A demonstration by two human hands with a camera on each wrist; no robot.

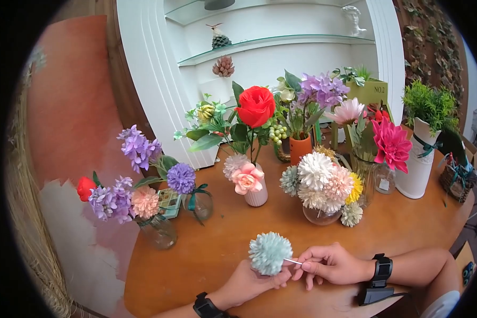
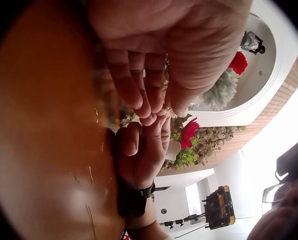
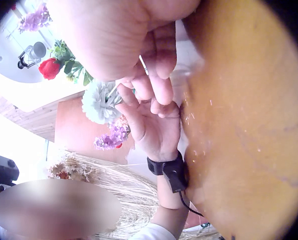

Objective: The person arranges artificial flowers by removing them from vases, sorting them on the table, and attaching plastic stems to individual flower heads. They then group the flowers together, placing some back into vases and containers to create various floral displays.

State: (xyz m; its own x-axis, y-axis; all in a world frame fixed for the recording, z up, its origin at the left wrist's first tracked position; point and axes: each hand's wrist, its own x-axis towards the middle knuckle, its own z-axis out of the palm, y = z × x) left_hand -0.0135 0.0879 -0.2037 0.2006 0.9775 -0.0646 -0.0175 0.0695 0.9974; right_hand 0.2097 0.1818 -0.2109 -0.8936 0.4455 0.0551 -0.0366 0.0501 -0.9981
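Note:
A pale blue-green pompom flower [image 1: 270, 253] is held low over the table's front by my left hand [image 1: 254, 279], whose thumb and fingers pinch it at its right underside. My right hand [image 1: 334, 265] pinches a thin white stick [image 1: 293, 261] that reaches the flower's right side. In the left wrist view the fingertips of the left hand [image 2: 179, 45] and right hand [image 2: 145, 150] meet, and the flower [image 2: 220, 92] shows behind. The right wrist view has the flower [image 3: 100, 102] beside the left hand's thumb; the stick's join is partly hidden by fingers.
Across the wooden table [image 1: 212, 265] stand a glass vase [image 1: 161, 236] of purple and peach flowers, a ribbed pink vase [image 1: 256, 196], a round glass vase [image 1: 321, 216] of pompoms and a white vase [image 1: 414, 169] of greenery. White shelving [image 1: 281, 47] rises behind.

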